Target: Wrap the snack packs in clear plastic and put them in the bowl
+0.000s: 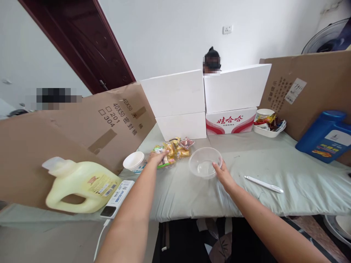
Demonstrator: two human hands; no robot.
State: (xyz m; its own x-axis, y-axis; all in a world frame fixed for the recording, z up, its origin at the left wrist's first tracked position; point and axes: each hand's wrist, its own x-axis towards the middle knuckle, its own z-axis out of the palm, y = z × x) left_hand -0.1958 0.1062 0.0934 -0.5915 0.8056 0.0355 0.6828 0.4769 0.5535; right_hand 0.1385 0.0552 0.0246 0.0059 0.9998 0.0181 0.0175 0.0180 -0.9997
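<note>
A: Quick, where's the L hand (157, 157)?
B: On the snack packs (170, 149), near side of the pile, fingers bent over a green-edged one. Can't tell if it's pinching or just touching.
A: R hand (224, 175)?
B: Pinching the R edge of the clear bowl (193, 165), thumb over the rim, fingers outside.
A: Bowl's pos.?
B: Upright on the cloth-covered table (178, 199), just R of the packs, in front of the white boxes (175, 95).
A: Other stuff?
B: Paper cup (133, 160) just L of the L hand; yellow jug (82, 186) further L, w/ a white block (120, 193) + cable beside it. R of the R hand: a thin white tool (263, 184), then a blue bottle (326, 137) by the cardboard. Far R corner: a white dish (265, 133) w/ more packets, next to the red-&-white box (229, 122).
</note>
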